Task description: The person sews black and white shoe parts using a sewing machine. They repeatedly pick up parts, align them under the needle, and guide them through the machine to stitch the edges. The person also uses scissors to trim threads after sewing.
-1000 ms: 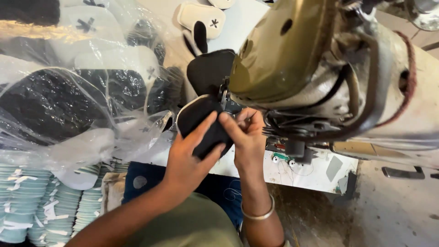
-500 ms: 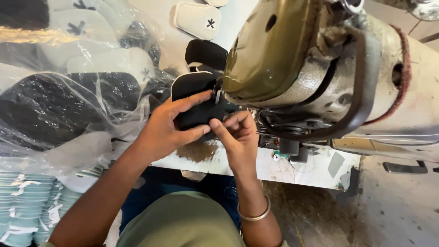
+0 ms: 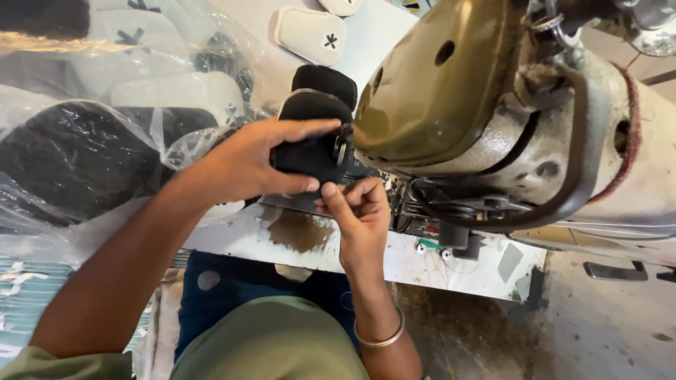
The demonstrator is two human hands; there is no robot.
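Note:
A black padded fabric piece with a pale edge [image 3: 310, 134] lies under the head of an olive-green sewing machine [image 3: 451, 91]. My left hand [image 3: 257, 158] grips this piece from the left, thumb on top and fingers below. My right hand [image 3: 359, 211] pinches its near edge close to the needle, with a metal bangle on the wrist. A second black padded piece [image 3: 325, 79] lies just behind the first one.
Clear plastic bags with black and white padded pieces [image 3: 91, 141] fill the left side. White padded pieces with a black mark [image 3: 310, 34] lie on the table further back. The white machine table [image 3: 394, 257] has a worn front edge. Stacked pale pieces [image 3: 28, 295] sit lower left.
Both hands have pushed the black piece up and to the right, deeper under the machine head. The view has shifted with them.

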